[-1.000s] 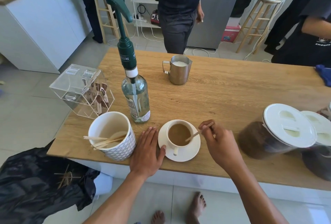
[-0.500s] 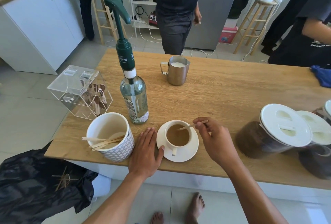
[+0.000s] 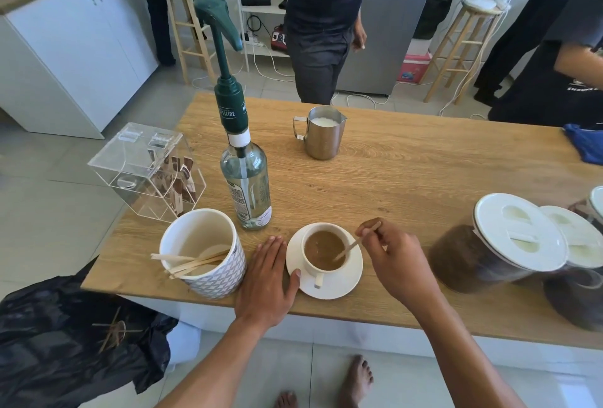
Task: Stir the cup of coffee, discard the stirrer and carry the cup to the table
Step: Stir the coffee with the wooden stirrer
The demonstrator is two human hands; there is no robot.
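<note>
A white cup of milky coffee [image 3: 324, 252] stands on a white saucer [image 3: 350, 280] near the front edge of the wooden counter [image 3: 408, 172]. My right hand [image 3: 396, 257] pinches a thin wooden stirrer [image 3: 354, 245] whose lower end dips into the coffee at the cup's right side. My left hand [image 3: 269, 280] lies flat on the counter left of the saucer, its thumb touching the saucer's rim.
A patterned white container [image 3: 208, 254] with several wooden stirrers stands to the left, a pump bottle [image 3: 244, 179] behind it. A milk jug [image 3: 323, 136], a clear sachet box [image 3: 150, 169], lidded coffee jars [image 3: 499, 244] and a black bin bag [image 3: 65, 342] are around. People stand beyond.
My right hand has circled the stirrer in the cup, from the right side to the far rim and back to the right. My left hand stays flat by the saucer.
</note>
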